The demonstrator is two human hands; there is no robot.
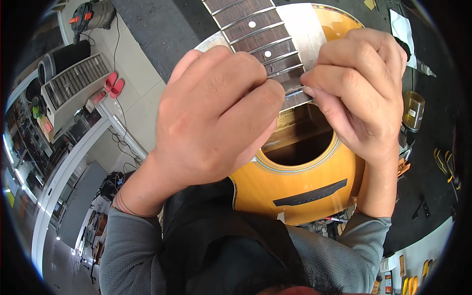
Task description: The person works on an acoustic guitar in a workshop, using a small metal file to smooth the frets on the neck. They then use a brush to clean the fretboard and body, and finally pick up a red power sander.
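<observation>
An acoustic guitar [314, 196] with a honey-coloured top lies in front of me, its neck pointing away. Both hands are over the end of its dark fretboard [255, 42], just above the sound hole [300, 147]. Between thumb and forefinger my right hand [361, 93] pinches one end of a thin, shiny fret wire [296, 92], which lies across the last part of the board. Curled closed, my left hand [216, 113] is at the wire's other end. Its fingertips are hidden, so what it holds does not show.
Pale masking sheets [300, 29] cover the guitar top beside the fretboard. To the right on the dark workbench [423, 182] are a glass jar [413, 110], yellow-handled pliers [442, 162] and a white paper [402, 34]. Red slippers [114, 84] and a vacuum cleaner [96, 17] are on the floor at left.
</observation>
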